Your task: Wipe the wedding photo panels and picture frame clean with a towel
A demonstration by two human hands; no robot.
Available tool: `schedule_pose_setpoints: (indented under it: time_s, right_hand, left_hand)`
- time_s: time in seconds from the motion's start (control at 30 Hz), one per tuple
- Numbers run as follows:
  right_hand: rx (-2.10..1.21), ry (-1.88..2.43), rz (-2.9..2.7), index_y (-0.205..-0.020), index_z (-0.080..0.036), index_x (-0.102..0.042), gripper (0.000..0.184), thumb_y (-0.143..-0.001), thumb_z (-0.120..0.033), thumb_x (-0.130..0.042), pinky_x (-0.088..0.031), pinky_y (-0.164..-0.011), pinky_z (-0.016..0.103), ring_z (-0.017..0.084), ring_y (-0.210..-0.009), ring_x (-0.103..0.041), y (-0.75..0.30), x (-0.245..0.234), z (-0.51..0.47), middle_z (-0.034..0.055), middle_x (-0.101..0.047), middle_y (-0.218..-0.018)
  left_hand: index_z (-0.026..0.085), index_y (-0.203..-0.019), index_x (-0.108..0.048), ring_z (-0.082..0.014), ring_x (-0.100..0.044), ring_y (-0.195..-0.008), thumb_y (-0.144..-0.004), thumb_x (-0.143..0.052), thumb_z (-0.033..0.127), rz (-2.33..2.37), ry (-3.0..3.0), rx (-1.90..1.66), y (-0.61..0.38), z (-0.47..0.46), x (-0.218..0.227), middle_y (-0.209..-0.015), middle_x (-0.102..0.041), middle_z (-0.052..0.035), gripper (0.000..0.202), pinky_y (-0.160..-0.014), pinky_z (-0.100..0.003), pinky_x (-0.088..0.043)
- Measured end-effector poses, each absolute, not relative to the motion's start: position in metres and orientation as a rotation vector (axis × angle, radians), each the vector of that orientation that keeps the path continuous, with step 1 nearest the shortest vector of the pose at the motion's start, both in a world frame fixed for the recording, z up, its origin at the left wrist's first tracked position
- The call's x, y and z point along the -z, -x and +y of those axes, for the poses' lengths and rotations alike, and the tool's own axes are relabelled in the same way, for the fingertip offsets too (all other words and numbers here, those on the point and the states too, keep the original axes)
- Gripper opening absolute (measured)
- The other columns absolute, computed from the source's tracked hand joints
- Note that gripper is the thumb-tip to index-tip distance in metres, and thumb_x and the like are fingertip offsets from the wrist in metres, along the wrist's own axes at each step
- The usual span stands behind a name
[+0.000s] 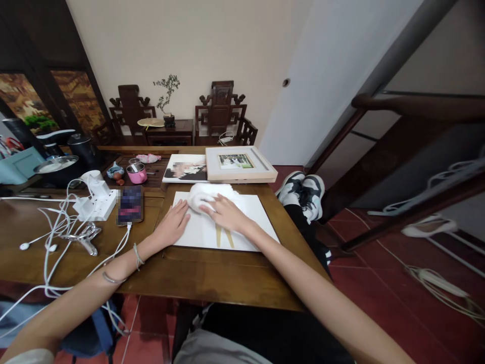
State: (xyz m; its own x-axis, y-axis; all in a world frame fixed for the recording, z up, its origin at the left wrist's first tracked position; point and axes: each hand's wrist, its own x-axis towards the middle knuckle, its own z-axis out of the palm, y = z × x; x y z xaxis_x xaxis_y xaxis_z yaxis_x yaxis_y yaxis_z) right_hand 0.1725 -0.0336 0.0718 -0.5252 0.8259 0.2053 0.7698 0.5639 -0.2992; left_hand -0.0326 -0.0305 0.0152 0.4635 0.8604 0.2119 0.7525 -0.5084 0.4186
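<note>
A white panel (261, 222) lies flat on the wooden table, with two tan tapering strips showing near its front edge. My right hand (227, 213) grips a bunched white cloth (200, 193) and presses it onto the upper middle of the panel. Part of the panel's surface is hidden under the cloth and hand. At the panel's left edge, my left hand (173, 223) rests flat with its fingers stretched out, its fingertips close to the cloth. Just behind are a photo print (182, 169) and a light wooden picture frame (242, 164) overlapping it.
To the left, a phone (131, 205) is plugged in near a white power strip (102, 202) and tangled white cables. A pink cup (137, 173) and a dark pot (56, 169) stand behind them. Someone's feet in sneakers (303, 192) are beyond the table's right edge.
</note>
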Motion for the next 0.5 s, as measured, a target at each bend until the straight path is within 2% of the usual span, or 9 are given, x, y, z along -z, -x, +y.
schedule_pose_setpoints:
  time_s: [0.13, 0.23, 0.37, 0.5]
  right_hand:
    - [-0.319, 1.425, -2.427, -0.114, -0.012, -0.060, 0.048, -0.096, -0.040, -0.026, -0.036, -0.093, 0.039, 0.030, -0.110, -0.055, -0.128, -0.076, 0.000, 0.0150, -0.063, -0.116]
    - [-0.376, 1.421, -2.441, -0.105, -0.014, -0.065, 0.050, -0.095, -0.046, -0.027, -0.038, -0.089, 0.036, 0.029, -0.106, -0.057, -0.109, -0.080, 0.013, 0.0142, -0.066, -0.111]
    - [-0.434, 1.496, -2.390, -0.114, -0.015, -0.061, 0.056, -0.093, -0.053, -0.026, -0.038, -0.092, 0.036, 0.030, -0.111, -0.054, -0.142, -0.081, 0.010, 0.0134, -0.062, -0.119]
    - [-0.456, 1.630, -2.283, -0.121, -0.015, -0.057, 0.063, -0.093, -0.055, -0.016, -0.034, -0.098, 0.041, 0.030, -0.118, -0.049, -0.217, -0.078, -0.009, 0.0118, -0.056, -0.128]
  left_hand:
    - [0.010, -0.135, -0.038, -0.0254, -0.026, -0.137, -0.093, -0.030, 0.035, 1.378, -2.485, -0.600, 0.033, -0.030, -0.018, -0.145, -0.034, -0.0149, 0.050, -0.111, -0.048, -0.021]
    - [0.012, -0.131, -0.043, -0.0243, -0.033, -0.133, -0.093, -0.030, 0.033, 1.338, -2.529, -0.634, 0.034, -0.030, -0.019, -0.141, -0.041, -0.0136, 0.046, -0.111, -0.046, -0.023]
    - [0.007, -0.133, -0.039, -0.0254, -0.027, -0.136, -0.093, -0.030, 0.033, 1.379, -2.520, -0.594, 0.036, -0.029, -0.014, -0.143, -0.036, -0.0163, 0.049, -0.112, -0.045, -0.021]
    - [0.006, -0.134, -0.038, -0.0243, -0.023, -0.138, -0.092, -0.029, 0.033, 1.405, -2.521, -0.544, 0.037, -0.029, -0.010, -0.145, -0.032, -0.0158, 0.051, -0.113, -0.044, -0.019]
